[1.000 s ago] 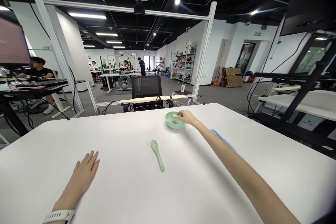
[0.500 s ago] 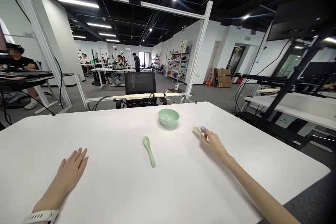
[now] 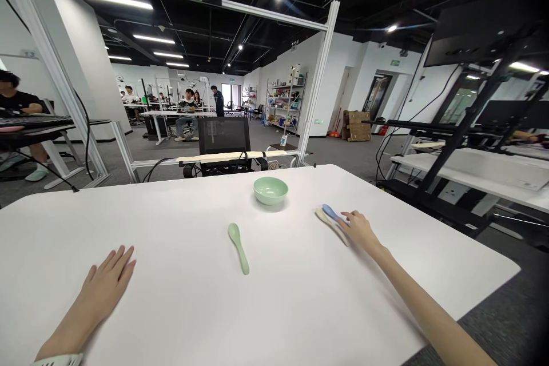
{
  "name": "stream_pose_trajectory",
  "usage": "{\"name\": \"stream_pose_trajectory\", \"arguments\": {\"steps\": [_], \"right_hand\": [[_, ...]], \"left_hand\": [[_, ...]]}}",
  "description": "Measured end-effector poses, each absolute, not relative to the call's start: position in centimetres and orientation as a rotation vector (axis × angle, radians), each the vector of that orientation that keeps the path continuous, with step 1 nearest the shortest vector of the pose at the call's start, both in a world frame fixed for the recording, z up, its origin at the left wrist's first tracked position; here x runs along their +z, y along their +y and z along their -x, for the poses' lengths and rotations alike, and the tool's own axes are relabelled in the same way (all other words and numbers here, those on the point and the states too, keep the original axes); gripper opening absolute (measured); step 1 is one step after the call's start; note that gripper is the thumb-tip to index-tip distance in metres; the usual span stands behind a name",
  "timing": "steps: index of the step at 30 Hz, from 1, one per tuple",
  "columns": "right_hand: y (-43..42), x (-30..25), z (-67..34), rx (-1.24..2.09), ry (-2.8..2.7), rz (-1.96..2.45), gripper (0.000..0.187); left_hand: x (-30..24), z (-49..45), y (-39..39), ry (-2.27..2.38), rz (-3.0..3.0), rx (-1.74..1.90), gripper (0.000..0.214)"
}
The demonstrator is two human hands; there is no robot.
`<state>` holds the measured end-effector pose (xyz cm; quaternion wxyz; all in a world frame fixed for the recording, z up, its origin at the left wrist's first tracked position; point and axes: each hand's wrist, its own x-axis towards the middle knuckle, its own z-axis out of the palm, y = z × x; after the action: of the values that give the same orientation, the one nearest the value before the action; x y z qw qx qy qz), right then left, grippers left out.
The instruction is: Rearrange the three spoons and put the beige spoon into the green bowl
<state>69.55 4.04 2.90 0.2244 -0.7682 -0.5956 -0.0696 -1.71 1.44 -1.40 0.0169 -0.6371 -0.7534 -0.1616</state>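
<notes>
My left hand [image 3: 105, 285] lies flat on the white table, fingers stretched out and holding nothing. On the right, my right hand [image 3: 359, 230] is over the handle of a blue spoon [image 3: 330, 211], its thumb and index finger apart. Whether a fingertip touches that handle, I cannot tell. Just left of the blue spoon and close along it lies a beige spoon [image 3: 332, 225], clear of my fingers. A green spoon [image 3: 239, 249] rests between my hands, bowl end pointing away. Beyond it stands a green bowl [image 3: 270, 191], upright.
The white table [image 3: 180, 309] has its far edge in front of a metal frame [image 3: 319, 74] and a black mesh chair [image 3: 223, 136]. A black stand [image 3: 450, 143] and another white desk are off to the right. Several people sit or stand in the background.
My right hand has shifted off the beige spoon toward the blue one, and its fingers have spread. More of both spoons shows. My left hand stays flat; the view has turned slightly right.
</notes>
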Motion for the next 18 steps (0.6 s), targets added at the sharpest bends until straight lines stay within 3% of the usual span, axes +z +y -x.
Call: {"name": "stream_pose_trajectory", "arguments": {"steps": [3, 10, 18], "right_hand": [[4.0, 3.0, -69.9, 0.033, -1.632, 2.097, 0.038], [2.1, 4.3, -63.8, 0.049, -1.528, 1.816, 0.076], [0.2, 3.5, -53.0, 0.280, -1.651, 1.712, 0.060]], "left_hand": [[-1.3, 1.5, 1.4, -2.361, 1.990, -0.478, 0.069], [-0.8, 1.1, 1.0, -2.389, 2.023, -0.415, 0.081], [-0.7, 1.2, 1.1, -2.382, 2.012, -0.438, 0.076]]}}
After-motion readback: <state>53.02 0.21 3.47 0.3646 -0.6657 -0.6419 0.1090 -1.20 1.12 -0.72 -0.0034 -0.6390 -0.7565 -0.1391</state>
